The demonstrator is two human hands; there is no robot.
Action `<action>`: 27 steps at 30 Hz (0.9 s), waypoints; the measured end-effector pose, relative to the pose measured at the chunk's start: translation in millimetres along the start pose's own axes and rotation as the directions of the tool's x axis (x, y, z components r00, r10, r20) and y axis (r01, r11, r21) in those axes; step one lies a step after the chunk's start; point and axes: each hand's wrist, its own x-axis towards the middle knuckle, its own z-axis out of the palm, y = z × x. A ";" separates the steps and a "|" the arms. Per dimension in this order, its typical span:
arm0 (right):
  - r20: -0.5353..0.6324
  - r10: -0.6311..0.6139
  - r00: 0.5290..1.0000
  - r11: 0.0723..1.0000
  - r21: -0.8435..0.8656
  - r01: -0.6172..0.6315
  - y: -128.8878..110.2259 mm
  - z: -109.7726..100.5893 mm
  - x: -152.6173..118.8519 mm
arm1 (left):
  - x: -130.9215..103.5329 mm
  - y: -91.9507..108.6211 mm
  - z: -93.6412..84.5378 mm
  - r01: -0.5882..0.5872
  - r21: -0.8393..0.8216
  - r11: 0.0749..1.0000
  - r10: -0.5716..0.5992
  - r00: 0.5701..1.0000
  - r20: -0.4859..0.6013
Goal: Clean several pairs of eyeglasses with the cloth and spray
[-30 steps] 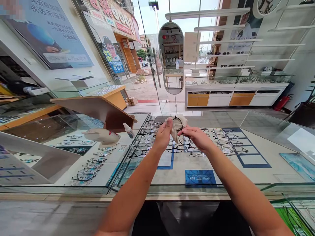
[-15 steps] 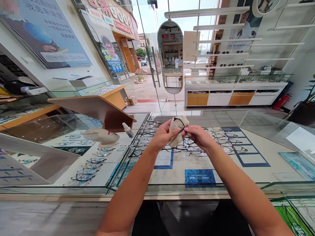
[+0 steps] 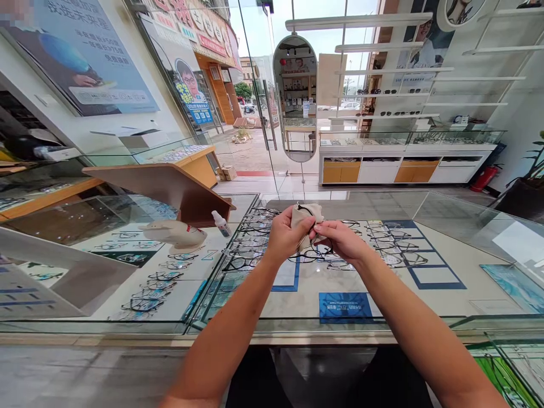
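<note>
Over the glass counter, my left hand (image 3: 287,235) is closed on a beige cleaning cloth (image 3: 315,211), which is folded round one lens of a pair of black-framed eyeglasses (image 3: 304,209). The thumb presses on the cloth. My right hand (image 3: 338,238) pinches the frame of the same eyeglasses near the bridge. Part of the other rim shows below its fingers; the rest is hidden by the hands and cloth. Rows of eyeglasses (image 3: 240,263) lie in the display beneath. To the left a small white spray bottle (image 3: 221,224) stands on the glass.
A brown wooden stand (image 3: 187,195) and a beige dolphin-like ornament (image 3: 174,235) are at the left. More eyeglasses (image 3: 144,303) lie in the left case. A blue card (image 3: 345,307) sits near the counter's front. An oval mirror (image 3: 294,102) stands beyond the counter.
My left thumb and the cloth have closed further over the lens, covering more of the frame. My right hand has shifted slightly left, and the eyeglasses have tilted a little.
</note>
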 end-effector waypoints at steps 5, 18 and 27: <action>0.015 0.002 1.000 1.000 -0.030 -0.002 1.1 3.5 0.2 | -2.6 -1.5 3.0 -0.053 0.028 0.998 0.055 0.996 -0.065; -0.050 -0.043 0.998 0.999 -0.015 0.042 -6.3 -7.2 0.6 | 8.7 4.4 -14.8 0.162 -0.222 0.961 -0.107 0.964 0.242; -0.058 -0.021 0.998 0.999 0.043 0.023 3.2 -4.0 6.4 | 7.8 0.6 -9.2 0.129 -0.141 0.982 -0.099 0.974 0.206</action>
